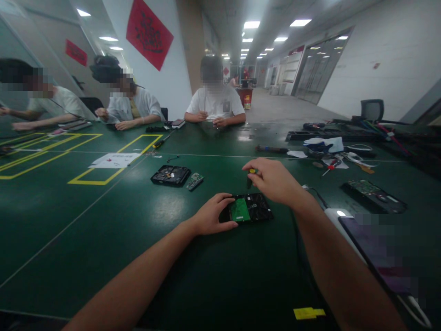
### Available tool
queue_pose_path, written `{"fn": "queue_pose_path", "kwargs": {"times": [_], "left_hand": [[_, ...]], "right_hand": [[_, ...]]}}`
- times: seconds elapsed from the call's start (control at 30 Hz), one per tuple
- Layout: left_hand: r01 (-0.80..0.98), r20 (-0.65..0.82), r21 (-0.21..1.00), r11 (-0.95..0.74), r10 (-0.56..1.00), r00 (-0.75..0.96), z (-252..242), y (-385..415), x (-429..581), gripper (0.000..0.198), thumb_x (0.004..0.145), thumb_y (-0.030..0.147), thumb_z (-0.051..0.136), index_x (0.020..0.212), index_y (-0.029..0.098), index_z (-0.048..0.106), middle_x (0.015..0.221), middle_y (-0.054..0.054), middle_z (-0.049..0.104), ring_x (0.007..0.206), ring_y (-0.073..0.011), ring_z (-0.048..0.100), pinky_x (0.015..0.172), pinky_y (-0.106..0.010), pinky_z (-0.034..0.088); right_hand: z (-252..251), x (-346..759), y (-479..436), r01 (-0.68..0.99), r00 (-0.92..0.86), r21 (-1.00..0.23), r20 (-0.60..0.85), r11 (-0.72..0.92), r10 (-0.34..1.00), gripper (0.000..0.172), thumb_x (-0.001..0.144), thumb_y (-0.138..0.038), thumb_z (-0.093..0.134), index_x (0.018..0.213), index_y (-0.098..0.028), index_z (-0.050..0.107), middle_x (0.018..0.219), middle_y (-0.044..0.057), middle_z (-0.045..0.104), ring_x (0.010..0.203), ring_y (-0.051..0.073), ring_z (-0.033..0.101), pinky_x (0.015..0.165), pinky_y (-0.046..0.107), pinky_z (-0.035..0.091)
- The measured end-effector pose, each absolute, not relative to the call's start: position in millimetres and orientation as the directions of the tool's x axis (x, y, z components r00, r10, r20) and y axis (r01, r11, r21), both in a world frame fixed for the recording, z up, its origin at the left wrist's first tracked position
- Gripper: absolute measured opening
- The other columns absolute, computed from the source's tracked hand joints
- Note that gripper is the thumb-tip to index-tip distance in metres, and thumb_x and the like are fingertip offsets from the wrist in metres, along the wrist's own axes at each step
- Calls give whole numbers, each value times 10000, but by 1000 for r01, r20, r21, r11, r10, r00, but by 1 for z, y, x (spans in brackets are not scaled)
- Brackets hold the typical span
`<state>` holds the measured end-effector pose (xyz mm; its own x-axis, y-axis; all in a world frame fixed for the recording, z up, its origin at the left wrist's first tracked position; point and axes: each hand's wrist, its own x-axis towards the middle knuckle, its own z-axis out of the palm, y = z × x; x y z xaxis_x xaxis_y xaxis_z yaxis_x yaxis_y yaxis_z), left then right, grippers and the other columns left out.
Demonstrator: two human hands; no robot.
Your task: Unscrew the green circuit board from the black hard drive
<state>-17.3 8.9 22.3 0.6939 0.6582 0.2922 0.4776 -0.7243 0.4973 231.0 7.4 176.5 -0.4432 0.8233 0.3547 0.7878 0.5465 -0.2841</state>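
Observation:
A black hard drive with a green circuit board (259, 209) lies flat on the green table in front of me. My left hand (214, 215) grips its left end, thumb along the near edge and fingers over the far edge. Above the drive's far side, my right hand (270, 180) pinches a screwdriver (252, 171) by its yellow-topped handle. The screwdriver points down, and its dark lower part blurs into the background; whether the tip touches the drive I cannot tell. Left of the drive lie a detached circuit board (195, 181) and an opened black drive casing (170, 175).
On the right are another hard drive (375, 195), a phone (374, 255) on a white device, a red screwdriver (332, 167) and cables. A paper sheet (115, 160) and yellow tape outlines mark the left. Several people sit across the table. Yellow tape (308, 313) sticks near the front edge.

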Motion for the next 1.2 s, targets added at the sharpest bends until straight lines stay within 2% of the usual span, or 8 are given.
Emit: {"fn": "queue_pose_path", "kwargs": {"times": [0.1, 0.23, 0.37, 0.6, 0.77, 0.9, 1.03, 1.2], "left_hand": [[478, 294, 490, -729, 655, 697, 22, 9, -17, 801, 886, 604, 771, 1528, 208, 504, 1544, -180, 501, 1435, -363, 503, 1194, -550, 461], [480, 290, 495, -724, 658, 695, 23, 9, -18, 805, 884, 606, 774, 1536, 225, 495, 1548, -174, 500, 1438, -366, 499, 1194, -564, 459], [482, 291, 492, -725, 659, 694, 24, 8, -17, 810, 882, 615, 772, 1532, 213, 502, 1546, -179, 497, 1441, -367, 497, 1197, -556, 457], [478, 294, 499, -722, 660, 691, 24, 8, -17, 807, 878, 605, 779, 1541, 241, 495, 1548, -166, 500, 1437, -372, 501, 1189, -571, 462], [471, 301, 501, -726, 656, 692, 25, 7, -17, 800, 883, 598, 778, 1535, 228, 498, 1545, -174, 502, 1431, -366, 506, 1192, -561, 457], [470, 307, 502, -726, 657, 688, 25, 7, -16, 791, 878, 597, 780, 1526, 233, 508, 1541, -170, 505, 1426, -369, 511, 1187, -567, 463], [463, 306, 509, -725, 656, 690, 25, 8, -17, 797, 873, 603, 782, 1527, 241, 507, 1539, -165, 510, 1428, -374, 511, 1188, -572, 462], [475, 297, 507, -720, 663, 687, 26, 7, -17, 792, 874, 610, 781, 1519, 239, 511, 1539, -166, 512, 1428, -371, 511, 1189, -569, 464]], "right_hand": [[176, 230, 7, 807, -418, -273, 362, 523, 833, 240, 929, -150, 599, 1133, -158, 725, 1152, 122, 764, 1017, 260, 687, 934, 395, 492], [175, 229, 7, 827, -366, -304, 349, 473, 863, 154, 909, -176, 618, 1044, -160, 689, 994, 105, 760, 848, 232, 671, 825, 373, 488], [175, 229, 7, 822, -330, -363, 326, 439, 886, 84, 897, -182, 632, 977, -177, 656, 905, 80, 736, 796, 213, 664, 769, 344, 473], [175, 229, 7, 807, -419, -270, 367, 526, 831, 97, 965, -256, 623, 997, -204, 698, 986, 76, 739, 896, 228, 654, 833, 360, 457], [175, 231, 8, 825, -409, -256, 345, 504, 844, 104, 968, -270, 644, 1010, -195, 704, 1021, 84, 753, 896, 232, 668, 827, 366, 466], [173, 231, 8, 834, -360, -294, 353, 468, 864, 146, 948, -316, 687, 1011, -185, 688, 998, 94, 760, 900, 248, 681, 801, 377, 474], [173, 230, 8, 835, -361, -295, 344, 465, 867, 107, 931, -233, 665, 1020, -180, 694, 990, 90, 762, 818, 226, 669, 773, 374, 471], [175, 230, 8, 817, -396, -283, 357, 502, 846, 158, 927, -163, 609, 1044, -186, 714, 1027, 88, 761, 822, 217, 664, 834, 382, 482]]}}
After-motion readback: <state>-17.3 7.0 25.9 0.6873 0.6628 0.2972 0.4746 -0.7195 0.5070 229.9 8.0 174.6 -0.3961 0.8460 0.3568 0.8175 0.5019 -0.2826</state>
